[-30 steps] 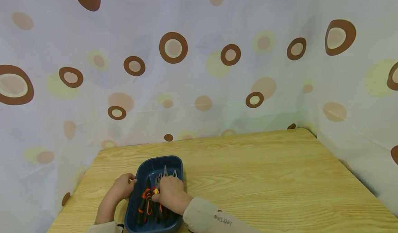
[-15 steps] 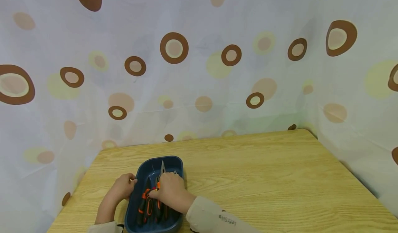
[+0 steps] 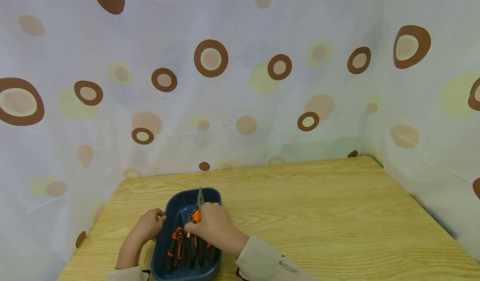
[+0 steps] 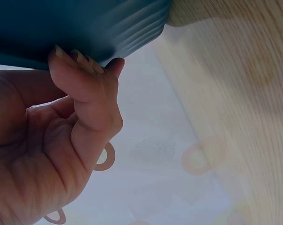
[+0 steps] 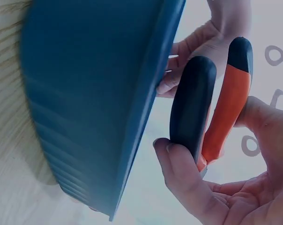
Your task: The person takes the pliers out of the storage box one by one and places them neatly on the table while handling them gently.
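Pliers risen since; fingers of right hand pinch their handles, left hand curls against tray; I judge a lift-out, next calling for more height.

The bare left hand curls its fingers in a pinch, its bare left forearm trailing toward 7 o'clock. At its 3 o'clock, the bare right hand grips, thumb toward 9 o'clock, the beige-sleeved right forearm stretching toward 4 o'clock.
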`<act>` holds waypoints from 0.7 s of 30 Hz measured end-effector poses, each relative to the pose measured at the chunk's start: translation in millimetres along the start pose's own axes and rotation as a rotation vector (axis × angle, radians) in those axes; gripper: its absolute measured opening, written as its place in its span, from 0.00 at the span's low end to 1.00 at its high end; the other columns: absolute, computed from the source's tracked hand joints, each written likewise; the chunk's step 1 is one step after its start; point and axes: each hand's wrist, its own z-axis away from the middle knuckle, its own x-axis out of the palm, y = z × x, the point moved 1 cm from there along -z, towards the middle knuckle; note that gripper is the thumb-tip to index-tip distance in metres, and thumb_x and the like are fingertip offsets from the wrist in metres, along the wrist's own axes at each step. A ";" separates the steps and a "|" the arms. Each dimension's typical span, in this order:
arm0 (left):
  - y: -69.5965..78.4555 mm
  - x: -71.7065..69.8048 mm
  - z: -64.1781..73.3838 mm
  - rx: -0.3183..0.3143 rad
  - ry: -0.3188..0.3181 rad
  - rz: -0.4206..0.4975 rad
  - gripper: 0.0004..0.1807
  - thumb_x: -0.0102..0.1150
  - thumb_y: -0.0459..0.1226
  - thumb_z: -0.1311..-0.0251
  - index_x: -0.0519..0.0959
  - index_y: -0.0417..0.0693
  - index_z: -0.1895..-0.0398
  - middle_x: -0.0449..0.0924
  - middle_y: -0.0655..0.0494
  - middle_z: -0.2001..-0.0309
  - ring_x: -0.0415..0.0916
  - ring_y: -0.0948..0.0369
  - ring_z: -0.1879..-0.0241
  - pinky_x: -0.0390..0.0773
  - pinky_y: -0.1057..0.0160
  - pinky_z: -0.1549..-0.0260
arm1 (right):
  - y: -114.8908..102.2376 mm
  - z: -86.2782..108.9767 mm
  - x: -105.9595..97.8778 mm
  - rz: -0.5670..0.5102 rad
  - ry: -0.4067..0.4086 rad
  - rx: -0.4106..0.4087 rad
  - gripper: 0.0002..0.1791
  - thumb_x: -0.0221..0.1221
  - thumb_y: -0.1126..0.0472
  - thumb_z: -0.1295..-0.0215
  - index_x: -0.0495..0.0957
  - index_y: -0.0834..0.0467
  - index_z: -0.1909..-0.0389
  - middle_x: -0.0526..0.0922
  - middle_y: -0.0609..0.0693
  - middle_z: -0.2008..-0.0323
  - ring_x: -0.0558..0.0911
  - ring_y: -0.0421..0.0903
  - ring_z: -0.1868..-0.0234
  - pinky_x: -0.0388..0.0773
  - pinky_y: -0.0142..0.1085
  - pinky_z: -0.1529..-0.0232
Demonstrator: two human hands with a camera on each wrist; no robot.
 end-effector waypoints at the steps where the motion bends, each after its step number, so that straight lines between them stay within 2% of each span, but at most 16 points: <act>1: 0.1 0.0 0.0 0.000 0.001 -0.001 0.13 0.47 0.28 0.33 0.71 0.21 0.56 0.77 0.43 0.73 0.74 0.59 0.85 0.79 0.60 0.85 | -0.2 0.4 -1.1 -0.008 -0.003 -0.002 0.27 0.64 0.53 0.45 0.58 0.51 0.94 0.54 0.40 0.94 0.56 0.36 0.94 0.53 0.26 0.93; 13: -2.2 1.2 -1.3 0.003 0.001 -0.005 0.13 0.47 0.28 0.34 0.71 0.20 0.55 0.78 0.43 0.72 0.75 0.58 0.85 0.79 0.60 0.84 | -3.1 7.8 -16.8 -0.095 0.013 0.050 0.29 0.65 0.54 0.45 0.58 0.50 0.95 0.53 0.39 0.96 0.55 0.35 0.96 0.51 0.26 0.93; 21: -3.7 2.2 -2.2 0.005 0.009 -0.007 0.13 0.47 0.28 0.34 0.71 0.20 0.55 0.78 0.43 0.73 0.74 0.59 0.86 0.79 0.60 0.85 | -0.7 12.9 -24.8 -0.062 0.049 0.048 0.29 0.66 0.52 0.45 0.58 0.51 0.95 0.53 0.39 0.96 0.55 0.35 0.96 0.51 0.26 0.92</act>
